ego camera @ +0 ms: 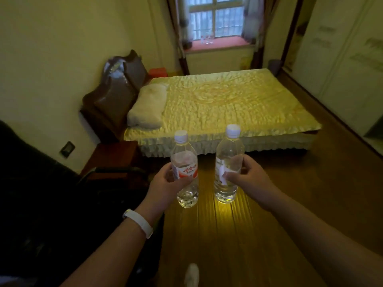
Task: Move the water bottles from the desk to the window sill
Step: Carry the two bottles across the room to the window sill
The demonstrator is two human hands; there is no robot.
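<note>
My left hand (165, 184) grips a clear water bottle with a red and white label (184, 157), held upright over the wooden floor. My right hand (246, 176) grips a second clear water bottle (228, 154), also upright, its torn white label partly under my fingers. Both have white caps. Far ahead, the pink window sill (226, 43) runs under the window, and three small bottles (207, 39) stand on its left half. The desk is not in view.
A bed with a yellow quilted cover (223, 106) and a white pillow (148, 105) fills the middle of the room, between me and the sill. Wooden floor (310, 172) runs along the bed's right side beside white wardrobe doors (339, 59). Dark furniture (41, 193) stands at my left.
</note>
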